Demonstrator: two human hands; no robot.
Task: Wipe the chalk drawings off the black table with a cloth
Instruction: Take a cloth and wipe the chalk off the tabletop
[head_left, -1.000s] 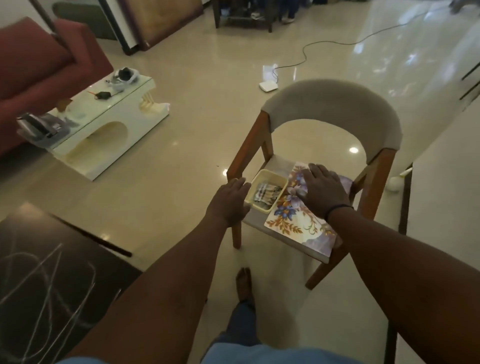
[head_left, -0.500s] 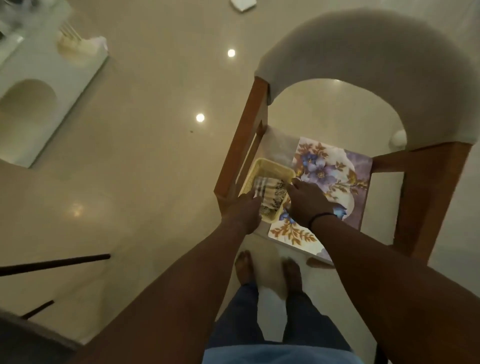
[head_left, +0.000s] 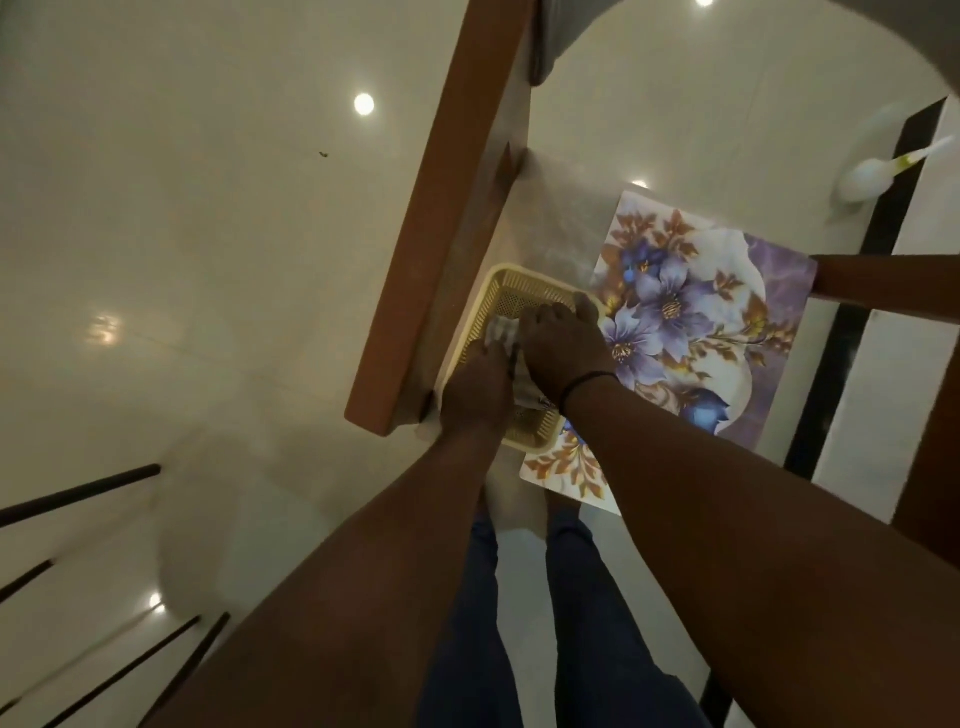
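Both hands are down in a small cream basket (head_left: 524, 441) on the seat of a wooden chair (head_left: 436, 218): the left hand (head_left: 475, 389) is curled at the near side, the right hand (head_left: 563, 353) lies with its fingers bent over a cloth (head_left: 501, 332). Each touches the fabric, but whether either has it firmly pinched cannot be told. The basket sits just beside a flowered sheet (head_left: 691, 322) on the same seat. To do this step well, I would gather the whole cloth into one hand and lift it straight up, the other hand steadying the light basket so it does not come along or slide off the seat. The cloth looks pale with a faint check, crumpled and soft, mostly hidden under the hands. The black bench is out of sight.
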